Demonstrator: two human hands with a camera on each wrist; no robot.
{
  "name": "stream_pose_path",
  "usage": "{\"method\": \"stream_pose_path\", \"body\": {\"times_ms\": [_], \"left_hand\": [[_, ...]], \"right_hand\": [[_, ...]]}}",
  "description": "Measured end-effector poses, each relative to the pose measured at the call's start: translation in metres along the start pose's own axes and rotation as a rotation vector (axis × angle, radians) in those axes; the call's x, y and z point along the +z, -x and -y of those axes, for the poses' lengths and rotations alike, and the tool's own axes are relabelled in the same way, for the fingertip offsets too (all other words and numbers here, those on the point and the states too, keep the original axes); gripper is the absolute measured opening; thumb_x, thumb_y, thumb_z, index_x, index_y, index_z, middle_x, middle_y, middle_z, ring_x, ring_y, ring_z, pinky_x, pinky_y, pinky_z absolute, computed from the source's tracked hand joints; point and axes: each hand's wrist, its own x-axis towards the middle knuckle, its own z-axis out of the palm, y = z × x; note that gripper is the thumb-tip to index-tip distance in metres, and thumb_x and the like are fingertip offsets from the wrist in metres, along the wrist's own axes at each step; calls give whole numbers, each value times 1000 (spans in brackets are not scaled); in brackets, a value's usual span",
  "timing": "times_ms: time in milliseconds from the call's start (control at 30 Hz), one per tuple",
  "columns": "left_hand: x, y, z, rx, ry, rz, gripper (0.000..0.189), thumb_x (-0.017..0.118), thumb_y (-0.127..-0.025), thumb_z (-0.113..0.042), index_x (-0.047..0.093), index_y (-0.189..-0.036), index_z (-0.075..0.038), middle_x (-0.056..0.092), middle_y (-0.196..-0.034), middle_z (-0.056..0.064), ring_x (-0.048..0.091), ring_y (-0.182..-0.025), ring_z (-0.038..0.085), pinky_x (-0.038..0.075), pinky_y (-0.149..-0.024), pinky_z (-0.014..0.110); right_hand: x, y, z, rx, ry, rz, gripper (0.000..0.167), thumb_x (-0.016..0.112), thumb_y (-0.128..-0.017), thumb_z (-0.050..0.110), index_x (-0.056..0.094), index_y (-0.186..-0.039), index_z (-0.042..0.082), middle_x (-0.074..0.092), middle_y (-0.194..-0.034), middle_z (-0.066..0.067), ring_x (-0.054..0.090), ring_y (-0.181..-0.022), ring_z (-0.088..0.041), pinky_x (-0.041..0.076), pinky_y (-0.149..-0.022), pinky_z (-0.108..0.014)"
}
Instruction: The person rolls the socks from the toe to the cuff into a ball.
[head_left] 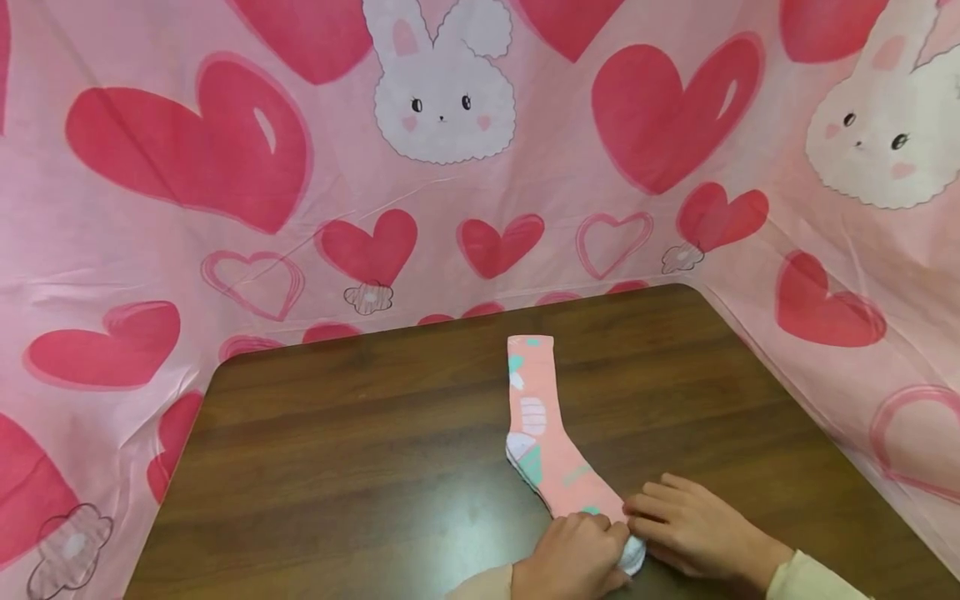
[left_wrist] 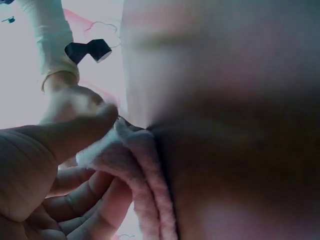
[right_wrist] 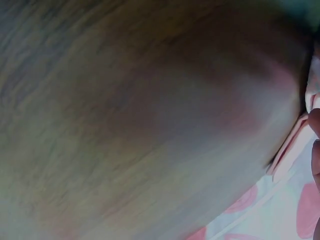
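Observation:
A pair of pink socks with white heels and toes and green patterns lies on the brown wooden table, one sock stacked on the other, cuffs pointing away. At the toe end, my left hand grips the near-left edge. The left wrist view shows its thumb above and its curled fingers below the layered sock fabric. Opposite it, the bent fingers of my right hand hold the right side of the toe; its thumb is hidden. Only fingertips of that hand and a strip of sock show in the right wrist view.
A pink cloth printed with hearts and white rabbits hangs behind the table and along both sides. The table's far edge runs close to the cloth. Light reflects off the wood left of the socks.

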Motion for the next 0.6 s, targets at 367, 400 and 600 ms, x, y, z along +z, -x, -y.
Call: {"method": "stream_pose_path", "body": {"times_ms": [367, 400, 600], "left_hand": [[3, -1, -7, -18, -153, -17, 51, 87, -68, -57, 66, -90, -16, 57, -73, -8, 50, -58, 3, 35, -41, 14], [3, -1, -7, -29, -154, -16, 49, 87, -69, -54, 65, -90, -15, 57, -72, -8, 50, -58, 3, 35, -41, 14], [-2, -4, -4, -122, -81, 14, 32, 84, -76, -34, 67, -92, -13, 59, -73, -7, 54, -59, 4, 39, -44, 15]], "right_hand": [[-1, 0, -2, -16, -32, 11, 28, 48, -104, 34, 72, -109, 22, 67, -109, 9, 57, -87, -12, 46, -75, -38], [-1, -1, -2, -11, -45, 13, 27, 49, -104, 34, 72, -109, 22, 67, -109, 10, 57, -87, -11, 46, -75, -37], [1, -2, -3, 101, -151, 1, 22, 62, -99, 35, 71, -114, 21, 67, -110, 16, 57, -87, -3, 46, -69, -30]]}}
